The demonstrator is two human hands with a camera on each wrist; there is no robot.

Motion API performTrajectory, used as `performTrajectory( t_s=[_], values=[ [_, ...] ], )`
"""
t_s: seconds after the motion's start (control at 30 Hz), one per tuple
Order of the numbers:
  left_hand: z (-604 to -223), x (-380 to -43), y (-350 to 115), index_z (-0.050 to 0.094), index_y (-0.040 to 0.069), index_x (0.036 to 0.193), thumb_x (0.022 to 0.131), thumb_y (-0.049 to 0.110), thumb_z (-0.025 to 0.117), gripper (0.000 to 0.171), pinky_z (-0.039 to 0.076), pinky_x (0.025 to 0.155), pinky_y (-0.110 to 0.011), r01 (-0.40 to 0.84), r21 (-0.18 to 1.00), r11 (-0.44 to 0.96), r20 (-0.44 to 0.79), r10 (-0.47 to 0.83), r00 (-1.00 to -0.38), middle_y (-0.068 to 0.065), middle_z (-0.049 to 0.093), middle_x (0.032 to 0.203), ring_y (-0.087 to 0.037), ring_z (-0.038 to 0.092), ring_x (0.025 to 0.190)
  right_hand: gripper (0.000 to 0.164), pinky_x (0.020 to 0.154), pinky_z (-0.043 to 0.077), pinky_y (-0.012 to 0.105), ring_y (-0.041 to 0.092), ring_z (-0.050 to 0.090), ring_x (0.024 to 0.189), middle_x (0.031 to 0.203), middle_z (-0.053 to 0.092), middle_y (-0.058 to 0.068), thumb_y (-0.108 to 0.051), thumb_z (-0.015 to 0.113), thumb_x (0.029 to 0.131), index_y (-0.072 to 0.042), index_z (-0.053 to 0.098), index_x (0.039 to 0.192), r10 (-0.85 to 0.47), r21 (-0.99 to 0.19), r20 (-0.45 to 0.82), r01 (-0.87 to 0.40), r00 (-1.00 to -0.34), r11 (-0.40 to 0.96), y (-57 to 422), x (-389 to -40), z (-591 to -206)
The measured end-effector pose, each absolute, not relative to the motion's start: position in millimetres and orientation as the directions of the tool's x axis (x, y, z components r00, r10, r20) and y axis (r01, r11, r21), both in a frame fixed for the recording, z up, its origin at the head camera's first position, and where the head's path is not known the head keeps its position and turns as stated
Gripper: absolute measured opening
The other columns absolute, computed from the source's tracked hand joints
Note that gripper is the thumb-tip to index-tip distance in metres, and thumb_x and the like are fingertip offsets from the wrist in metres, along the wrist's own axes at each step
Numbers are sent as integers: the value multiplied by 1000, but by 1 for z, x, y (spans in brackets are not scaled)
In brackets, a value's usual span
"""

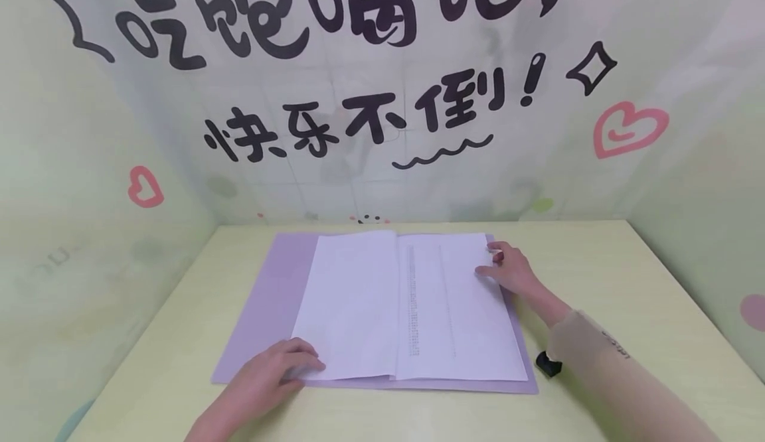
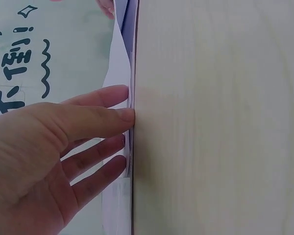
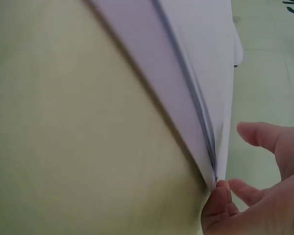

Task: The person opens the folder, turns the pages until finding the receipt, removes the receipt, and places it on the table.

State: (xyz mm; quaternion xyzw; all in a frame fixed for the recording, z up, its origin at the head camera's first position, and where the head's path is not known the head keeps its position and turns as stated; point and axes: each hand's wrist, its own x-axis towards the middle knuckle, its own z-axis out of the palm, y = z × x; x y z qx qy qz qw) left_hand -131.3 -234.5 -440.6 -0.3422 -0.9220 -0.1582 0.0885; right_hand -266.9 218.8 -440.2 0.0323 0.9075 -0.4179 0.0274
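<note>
A purple folder (image 1: 281, 296) lies spread on the table, with white sheets (image 1: 352, 296) opened across it. The right-hand page carries columns of small print, too fine to read. My left hand (image 1: 277, 369) rests at the near left corner of the left page; in the left wrist view its thumb (image 2: 122, 116) touches the folder's edge, fingers loosely spread over the paper. At the far right edge of the right page is my right hand (image 1: 510, 269). The right wrist view shows its fingertips (image 3: 218, 198) touching the sheets' edge, while the thumb (image 3: 257, 133) stands apart.
A small black object (image 1: 548, 364), kind unclear, sits on the pale wooden table (image 1: 645, 336) beside the right sleeve (image 1: 621, 369). Behind the table hangs a light backdrop (image 1: 358, 190) with large black lettering and pink hearts.
</note>
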Motion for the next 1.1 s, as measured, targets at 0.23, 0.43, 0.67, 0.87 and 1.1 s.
performTrajectory(
  t_s=[0.23, 0.43, 0.67, 0.87, 1.1],
  values=[
    [-440, -132, -235, 72, 32, 102, 72, 7, 83, 41, 55, 76, -27, 642, 242, 727, 251, 593, -765, 15, 65, 107, -10, 63, 97, 78, 95, 45, 43, 35, 49, 109, 127, 50, 27, -20, 79, 83, 7, 37, 143, -48, -738, -159, 86, -986, 669, 228, -268, -441],
    [-440, -134, -235, 72, 33, 102, 71, 7, 83, 42, 55, 75, -26, 641, 251, 725, 249, 592, -767, 16, 65, 107, -10, 63, 96, 82, 92, 44, 39, 32, 46, 107, 124, 49, 24, -19, 81, 81, 9, 37, 143, -93, -723, -167, 58, -982, 689, 234, -272, -441],
    [-439, -134, -233, 72, 33, 102, 72, 7, 83, 42, 56, 76, -26, 630, 261, 732, 227, 588, -777, 17, 65, 107, -10, 63, 97, 82, 92, 44, 39, 32, 46, 107, 123, 49, 22, -19, 81, 81, 8, 37, 144, -109, -708, -182, 53, -977, 704, 239, -272, -442],
    [-438, -134, -232, 72, 34, 102, 74, 8, 82, 40, 57, 78, -28, 599, 268, 755, 187, 569, -801, 17, 65, 107, -11, 64, 99, 87, 91, 45, 39, 33, 48, 107, 127, 48, 24, -18, 81, 81, -1, 31, 150, -91, -751, -208, 99, -974, 653, 238, -271, -441],
    [-436, -133, -230, 72, 35, 102, 74, 8, 81, 40, 57, 78, -29, 583, 272, 766, 182, 554, -812, 17, 65, 107, -12, 65, 100, 87, 83, 43, 32, 30, 47, 103, 122, 48, 23, -10, 80, 81, -4, 29, 151, -93, -813, -163, 80, -982, 577, 235, -270, -439]
  ],
)
